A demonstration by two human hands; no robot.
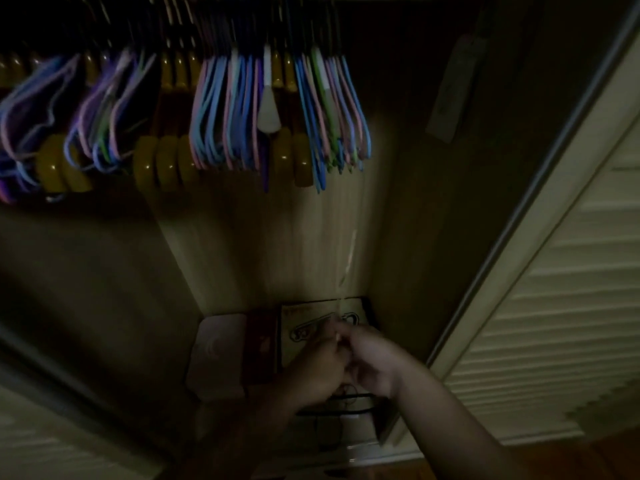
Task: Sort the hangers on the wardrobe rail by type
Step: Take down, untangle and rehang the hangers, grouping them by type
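Along the top of the dark wardrobe, hangers hang mixed on the rail. Thin blue, pink, purple and green hangers (221,109) sit in bunches, with thick yellow wooden hangers (166,157) between them and one white hanger (268,102) among them. Far below the rail, my left hand (317,370) and my right hand (372,355) meet with fingers closed. Their fingertips pinch a thin pale strip (349,258) that rises toward the hangers. Blur and darkness hide what the strip is.
On the wardrobe floor stand a pale box (218,355), a dark red one (261,344) and a printed cardboard box (304,317). Black wire loops (339,405) lie under my hands. A louvred sliding door (554,306) stands at the right, and another door edge (34,445) at the lower left.
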